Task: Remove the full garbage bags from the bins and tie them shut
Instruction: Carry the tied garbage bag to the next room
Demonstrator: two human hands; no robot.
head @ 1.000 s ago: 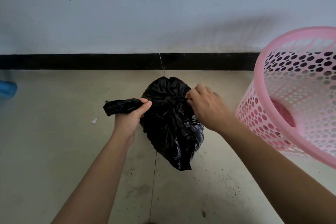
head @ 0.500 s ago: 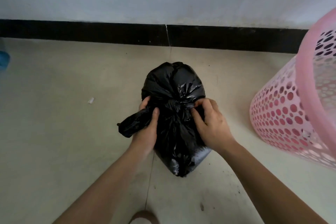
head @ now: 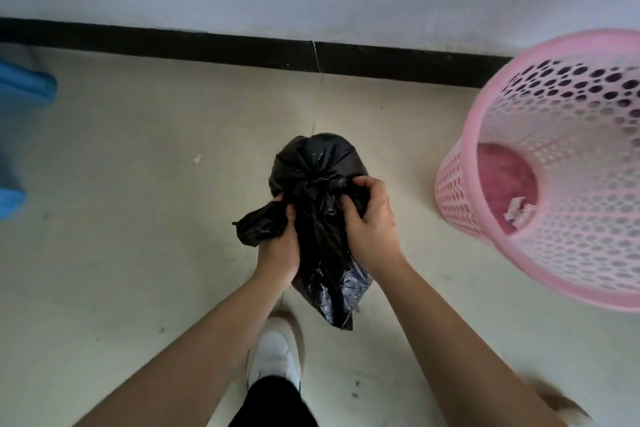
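Change noted: One second ago the loose tail (head: 258,227) was drawn out to the left, away from the garbage bag (head: 320,163). It is now held close against the bag, with both hands brought in to the knot (head: 313,189).
Right hand, change: Its pinch at the knot has been kept throughout; only its hold has been shifted lower on the right side.
Meaning for the task: The pull-out stroke is judged finished. The neck appears gathered and knotted, and the knot is judged to be at the seating or checking stage. This bag's tie is taken as nearly complete.
Left hand (head: 277,253): The fingers (head: 289,215) are curled round the root of the tail, just left of the knot.
Right hand (head: 372,225): The fingers (head: 360,184) are curled into the plastic, touching the knot's right side.
Bag position: The knot lies between the two hands. A rounded bulge stands above them and the body hangs below the wrists.
Support: Whether the bag rests on the floor (head: 121,218) cannot be told.
Pink bin (head: 588,253): It stands to the right, apart from the bag and unlined, with a pale scrap (head: 517,210) at its bottom.
Also seen: A white shoe (head: 273,354) is near the bag's lower end.
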